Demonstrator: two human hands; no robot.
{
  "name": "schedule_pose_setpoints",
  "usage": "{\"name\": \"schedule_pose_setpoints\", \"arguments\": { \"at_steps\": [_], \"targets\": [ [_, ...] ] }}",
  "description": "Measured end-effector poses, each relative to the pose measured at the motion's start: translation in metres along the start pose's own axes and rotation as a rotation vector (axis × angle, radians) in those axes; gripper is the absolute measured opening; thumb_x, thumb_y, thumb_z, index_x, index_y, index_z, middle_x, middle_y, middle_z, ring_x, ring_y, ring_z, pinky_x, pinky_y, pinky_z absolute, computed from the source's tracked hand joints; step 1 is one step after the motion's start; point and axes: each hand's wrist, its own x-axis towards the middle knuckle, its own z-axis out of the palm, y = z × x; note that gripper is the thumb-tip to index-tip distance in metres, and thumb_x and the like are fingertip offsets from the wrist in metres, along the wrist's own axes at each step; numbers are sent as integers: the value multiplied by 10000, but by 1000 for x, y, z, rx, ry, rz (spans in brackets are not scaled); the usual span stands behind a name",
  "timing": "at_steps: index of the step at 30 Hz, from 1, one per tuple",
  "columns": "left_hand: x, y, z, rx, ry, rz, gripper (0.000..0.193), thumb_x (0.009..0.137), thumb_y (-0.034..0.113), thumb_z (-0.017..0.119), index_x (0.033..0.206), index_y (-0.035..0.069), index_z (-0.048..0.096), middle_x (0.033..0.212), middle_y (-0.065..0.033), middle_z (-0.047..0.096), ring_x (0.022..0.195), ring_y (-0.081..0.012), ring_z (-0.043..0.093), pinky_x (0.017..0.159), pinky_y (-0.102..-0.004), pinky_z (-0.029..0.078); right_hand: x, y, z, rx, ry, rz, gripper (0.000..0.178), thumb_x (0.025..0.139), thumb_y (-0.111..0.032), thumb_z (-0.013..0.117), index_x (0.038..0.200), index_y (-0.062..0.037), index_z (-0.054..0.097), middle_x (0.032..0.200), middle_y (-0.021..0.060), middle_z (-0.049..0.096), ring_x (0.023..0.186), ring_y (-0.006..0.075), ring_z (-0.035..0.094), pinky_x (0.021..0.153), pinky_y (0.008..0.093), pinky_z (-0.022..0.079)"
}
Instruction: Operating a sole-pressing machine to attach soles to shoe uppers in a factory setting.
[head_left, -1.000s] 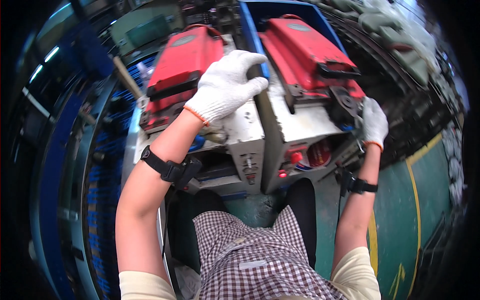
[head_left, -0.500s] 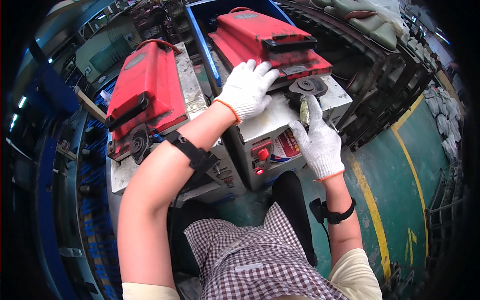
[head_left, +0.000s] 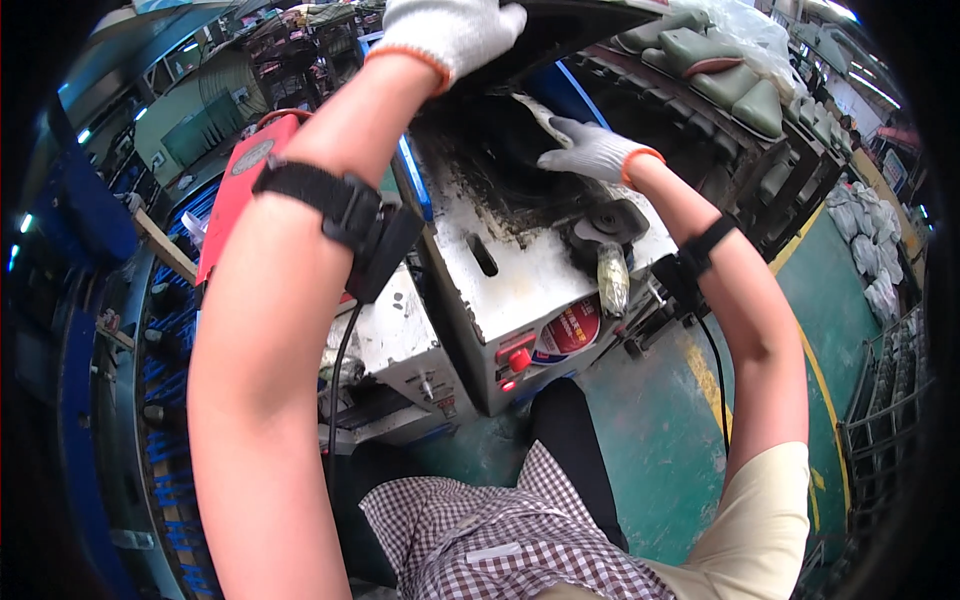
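My left hand (head_left: pixel 450 35), in a white knit glove, is at the top edge against the raised machine lid (head_left: pixel 585 25), whose dark underside shows. It appears closed on the lid's front edge; part of the hand is cut off by the frame. Under the lid lies the blackened machine bed (head_left: pixel 500 170). My gloved right hand (head_left: pixel 590 152) reaches over the bed from the right, thumb and fingers apart. Beside its fingertips is a thin, pale strip (head_left: pixel 540 115); whether they touch it cannot be made out. A round-topped latch (head_left: pixel 608 222) with a tape-wrapped lever (head_left: pixel 612 280) sits on the bed's front corner.
A second machine with a red lid (head_left: pixel 240 170) stands to the left, partly behind my left arm. Grey-green shoe-like forms (head_left: pixel 710 65) lie on a rack at the far right. A red switch (head_left: pixel 517 360) is on the front panel. Yellow lines mark the green floor (head_left: pixel 655 450).
The right-hand machine's red lid has swung up with my left hand on it, baring the bed. My right hand has left the wrapped lever, now lowered toward me, and moved up over the bed.
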Motion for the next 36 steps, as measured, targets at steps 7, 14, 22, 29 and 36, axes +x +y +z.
{"name": "schedule_pose_setpoints", "arguments": {
  "at_steps": [7,14,22,29,36],
  "targets": [
    [43,-28,9,-93,-30,-43,508,800,244,625,1301,184,679,1085,-189,688,1079,-400,629,987,-488,504,96,5,44,-262,-75,171,1237,736,-655,780,1622,37,264,1672,269,283,1583,351,230,1280,346,212],
    [37,-32,6,-81,47,1,534,797,240,636,1329,189,658,1139,-191,671,1125,-398,606,995,-501,497,63,-13,-10,772,-18,332,692,906,-532,650,1429,-91,550,1304,118,641,1230,238,594,962,455,547],
    [-9,-13,-62,-658,-324,-267,760,896,321,683,1570,85,424,1609,-219,389,1500,-345,359,1217,-402,325,-83,-37,-30,1179,-17,135,582,1010,-506,531,1417,-93,581,1150,75,712,1038,203,680,985,485,543],
    [-176,68,-153,-1370,-95,-1366,698,1071,369,558,1600,-16,316,1616,-178,406,1499,-272,387,1238,-414,294,-175,-84,39,1426,13,-337,580,1066,-259,461,1543,70,423,1557,173,507,1425,231,498,1232,349,334],
    [-257,111,-232,-1882,359,-1628,745,976,599,630,1493,78,507,1483,-116,577,1355,-310,546,1191,-499,397,-224,-161,131,1526,-310,-411,990,932,-590,639,1613,36,287,1672,169,328,1538,268,341,1276,409,239]
  ]
}}
